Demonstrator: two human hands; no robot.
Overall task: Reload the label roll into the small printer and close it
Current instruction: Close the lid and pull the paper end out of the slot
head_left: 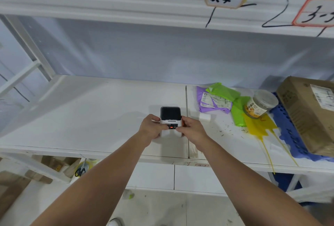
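Both our left hand and right hand are clamping the printer; squeezing unevenly, we are risking it slipping off the shelf.

The small printer is white with a dark, near-black top panel and a red-lit button on its front. It sits on a white shelf. At three o'clock from it lie a purple mailer bag, bright green bags and yellow plastic. Beyond them stand a clear jar with an orange-yellow label, a blue perforated sheet and a brown cardboard box.
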